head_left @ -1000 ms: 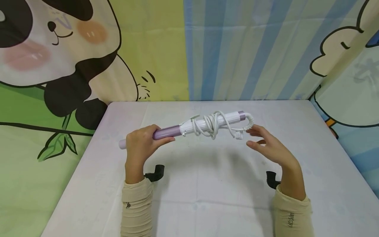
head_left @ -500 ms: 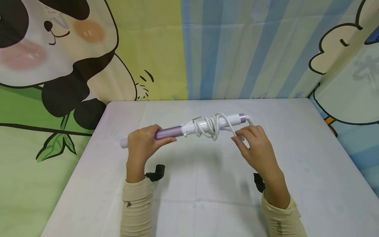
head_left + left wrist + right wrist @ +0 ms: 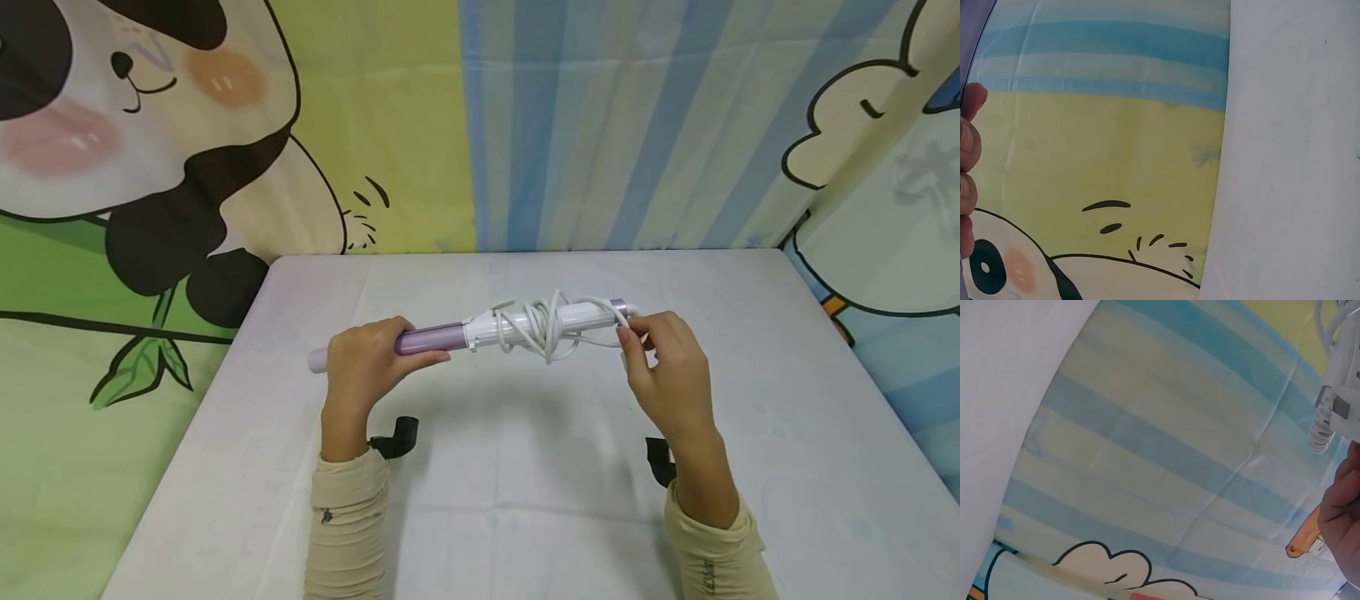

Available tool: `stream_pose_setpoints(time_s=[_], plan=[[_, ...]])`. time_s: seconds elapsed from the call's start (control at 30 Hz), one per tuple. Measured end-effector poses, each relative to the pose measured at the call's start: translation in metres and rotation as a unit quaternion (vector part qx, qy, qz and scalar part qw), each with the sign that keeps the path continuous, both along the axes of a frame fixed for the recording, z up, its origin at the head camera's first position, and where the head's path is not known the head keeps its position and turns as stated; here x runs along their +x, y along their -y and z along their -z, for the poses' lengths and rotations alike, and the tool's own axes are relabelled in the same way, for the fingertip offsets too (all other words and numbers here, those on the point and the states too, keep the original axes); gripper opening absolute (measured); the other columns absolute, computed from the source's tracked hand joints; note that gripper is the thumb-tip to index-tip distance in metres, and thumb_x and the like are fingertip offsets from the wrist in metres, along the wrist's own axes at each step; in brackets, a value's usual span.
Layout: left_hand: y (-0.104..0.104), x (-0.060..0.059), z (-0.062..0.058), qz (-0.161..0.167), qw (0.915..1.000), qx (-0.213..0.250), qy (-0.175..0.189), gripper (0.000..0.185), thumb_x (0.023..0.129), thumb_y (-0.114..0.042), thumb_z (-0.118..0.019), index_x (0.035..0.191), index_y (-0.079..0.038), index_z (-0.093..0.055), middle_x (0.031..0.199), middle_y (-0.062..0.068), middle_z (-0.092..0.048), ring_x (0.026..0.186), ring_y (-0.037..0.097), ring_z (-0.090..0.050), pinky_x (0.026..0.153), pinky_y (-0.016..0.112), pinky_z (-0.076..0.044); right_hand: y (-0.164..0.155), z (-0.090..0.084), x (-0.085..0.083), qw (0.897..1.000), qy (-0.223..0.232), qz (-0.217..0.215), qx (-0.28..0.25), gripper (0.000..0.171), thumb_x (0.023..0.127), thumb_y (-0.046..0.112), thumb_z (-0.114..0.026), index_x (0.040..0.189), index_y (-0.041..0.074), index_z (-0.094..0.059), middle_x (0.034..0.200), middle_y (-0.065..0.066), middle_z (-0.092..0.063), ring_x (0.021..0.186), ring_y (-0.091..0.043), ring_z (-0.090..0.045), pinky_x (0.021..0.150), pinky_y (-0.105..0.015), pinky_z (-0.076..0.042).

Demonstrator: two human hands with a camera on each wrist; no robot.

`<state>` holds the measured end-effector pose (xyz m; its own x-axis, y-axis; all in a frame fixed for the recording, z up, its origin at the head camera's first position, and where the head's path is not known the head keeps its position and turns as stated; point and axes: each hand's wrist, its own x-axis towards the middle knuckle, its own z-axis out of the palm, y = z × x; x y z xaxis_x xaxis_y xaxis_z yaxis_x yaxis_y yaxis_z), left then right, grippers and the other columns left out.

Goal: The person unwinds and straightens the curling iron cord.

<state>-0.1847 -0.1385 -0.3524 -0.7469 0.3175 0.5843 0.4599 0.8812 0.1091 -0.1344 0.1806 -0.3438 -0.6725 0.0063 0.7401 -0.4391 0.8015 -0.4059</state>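
A curling iron (image 3: 433, 337), with a purple barrel and a white handle, is held nearly level above the table in the head view. My left hand (image 3: 362, 360) grips it round the barrel at the left. Loose loops of white power cord (image 3: 553, 327) circle the handle. At the handle's right end, my right hand (image 3: 673, 371) pinches the cord between thumb and fingers. The right wrist view shows a white plug (image 3: 1349, 415) by the fingertips, beside the ribbed cord sleeve (image 3: 1320, 432). Several curled left fingers (image 3: 967, 150) appear at the left wrist view's edge.
A white-covered table (image 3: 495, 467) lies beneath both hands. Behind it hangs a printed cloth (image 3: 405, 125) with cartoon figures and stripes. Black wrist mounts (image 3: 397, 437) stick out beside the sleeves.
My right hand has come in from the right and taken hold of the cord, drawing part of it toward the handle's end. The loops look looser; the left hand has barely moved.
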Motion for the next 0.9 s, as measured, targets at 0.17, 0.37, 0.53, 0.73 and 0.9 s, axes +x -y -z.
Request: stream_pose_setpoints(time_s=[0.17,0.37,0.53,0.73,0.9], plan=[[0.003,0.0,0.001,0.004,0.9999,0.001,-0.01,0.085,0.066,-0.085,-0.025,0.071,-0.009,-0.063,0.055,0.003,-0.059,0.042,0.012,-0.043,0.041,0.024,-0.03,-0.005,-0.005,0.002,0.999,0.002,0.027,-0.03,0.009,0.083,0.001,-0.063,0.086,-0.008,-0.062,0.079,-0.018,-0.056,0.07,-0.027,-0.049,0.064,-0.016,-0.031],[0.006,0.0,0.003,0.015,0.9997,0.01,-0.017,0.083,0.066,-0.084,-0.028,0.072,-0.01,-0.064,0.056,0.002,-0.06,0.042,0.011,-0.043,0.042,0.024,-0.03,-0.019,-0.008,0.002,0.996,0.023,0.07,-0.042,0.015,0.086,0.003,-0.059,0.088,-0.011,-0.061,0.08,-0.021,-0.054,0.076,-0.03,-0.045,0.065,-0.025,-0.031],[0.009,0.001,0.003,0.006,0.9994,0.019,-0.029,0.083,0.068,-0.084,-0.029,0.072,-0.009,-0.064,0.057,0.003,-0.06,0.042,0.012,-0.043,0.042,0.024,-0.029,-0.032,-0.005,-0.001,0.991,0.104,0.087,-0.006,0.018,0.088,0.005,-0.058,0.091,-0.012,-0.062,0.082,-0.024,-0.055,0.077,-0.032,-0.042,0.066,-0.036,-0.03],[0.013,0.001,0.001,-0.028,0.9978,0.027,-0.054,0.086,0.069,-0.084,-0.028,0.071,-0.007,-0.064,0.055,0.005,-0.058,0.041,0.014,-0.042,0.041,0.025,-0.029,-0.046,-0.001,-0.004,0.957,0.277,0.05,0.068,0.021,0.091,0.009,-0.054,0.096,-0.01,-0.062,0.083,-0.023,-0.06,0.079,-0.035,-0.047,0.067,-0.045,-0.04],[0.013,0.001,0.0,-0.04,0.9972,0.023,-0.059,0.088,0.068,-0.085,-0.026,0.072,-0.006,-0.065,0.054,0.006,-0.058,0.04,0.016,-0.043,0.04,0.027,-0.029,-0.048,0.007,-0.012,0.918,0.379,-0.022,0.116,0.021,0.093,0.011,-0.051,0.099,-0.007,-0.061,0.086,-0.018,-0.064,0.075,-0.028,-0.056,0.068,-0.043,-0.046]])
